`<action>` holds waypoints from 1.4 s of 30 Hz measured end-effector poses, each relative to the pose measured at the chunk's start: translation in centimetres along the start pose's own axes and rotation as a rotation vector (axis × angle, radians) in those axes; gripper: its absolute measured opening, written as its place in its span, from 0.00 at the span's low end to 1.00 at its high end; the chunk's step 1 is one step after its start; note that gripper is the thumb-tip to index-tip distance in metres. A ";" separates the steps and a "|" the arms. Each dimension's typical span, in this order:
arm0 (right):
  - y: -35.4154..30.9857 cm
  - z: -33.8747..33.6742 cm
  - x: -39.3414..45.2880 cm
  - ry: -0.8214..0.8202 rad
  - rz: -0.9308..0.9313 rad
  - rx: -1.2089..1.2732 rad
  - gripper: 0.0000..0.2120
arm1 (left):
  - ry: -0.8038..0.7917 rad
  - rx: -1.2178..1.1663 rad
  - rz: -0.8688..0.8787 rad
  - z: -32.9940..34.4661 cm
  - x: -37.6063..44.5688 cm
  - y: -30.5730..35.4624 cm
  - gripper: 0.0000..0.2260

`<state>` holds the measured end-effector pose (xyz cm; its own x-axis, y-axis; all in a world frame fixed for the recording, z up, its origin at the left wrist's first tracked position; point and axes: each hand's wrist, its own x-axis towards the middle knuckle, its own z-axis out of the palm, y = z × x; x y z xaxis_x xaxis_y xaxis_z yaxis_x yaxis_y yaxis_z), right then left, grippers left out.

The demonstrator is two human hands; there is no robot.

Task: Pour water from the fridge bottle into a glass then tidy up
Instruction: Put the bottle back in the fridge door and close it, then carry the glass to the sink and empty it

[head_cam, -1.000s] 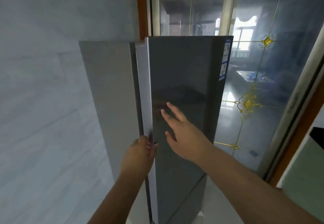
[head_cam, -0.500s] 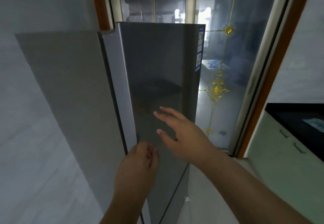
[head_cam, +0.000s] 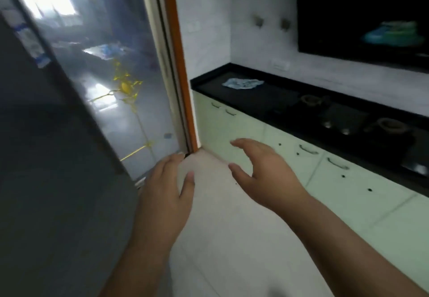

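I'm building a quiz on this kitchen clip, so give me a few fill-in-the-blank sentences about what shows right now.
1. Both the left hand and the right hand hold ____.
2. The crumpled blue cloth lies on the ____ countertop.
3. The cabinet doors under the countertop are pale ____.
4. The fridge stands to the ____ of the hands.

Missing words: nothing; black; green; left

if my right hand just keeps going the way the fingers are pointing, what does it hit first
Probably the pale green cabinet fronts under the black countertop. The right hand is empty, fingers aimed up-left; depth is unclear.
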<state>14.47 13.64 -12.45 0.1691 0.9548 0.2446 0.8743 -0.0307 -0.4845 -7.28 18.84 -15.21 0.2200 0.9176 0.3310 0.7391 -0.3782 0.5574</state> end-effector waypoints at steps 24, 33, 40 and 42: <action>43.0 -26.9 -25.4 0.464 1.045 -0.084 0.24 | -0.667 -0.138 0.769 35.4 -3.3 47.4 0.19; 55.4 -33.1 -28.0 0.439 1.164 -0.051 0.24 | -0.793 -0.140 0.855 47.2 -4.1 60.0 0.19; 67.0 -35.6 -27.6 0.386 1.302 -0.063 0.25 | -0.894 -0.103 0.951 60.4 -2.8 68.7 0.18; 70.2 -36.6 -27.1 0.384 1.345 -0.074 0.25 | -0.937 -0.077 0.984 64.4 -2.1 71.2 0.18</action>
<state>87.94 -25.28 -22.34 0.9880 0.0432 -0.1484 -0.0350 -0.8727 -0.4870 85.89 -2.16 -25.22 1.0000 -0.0072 -0.0066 -0.0035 -0.8962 0.4437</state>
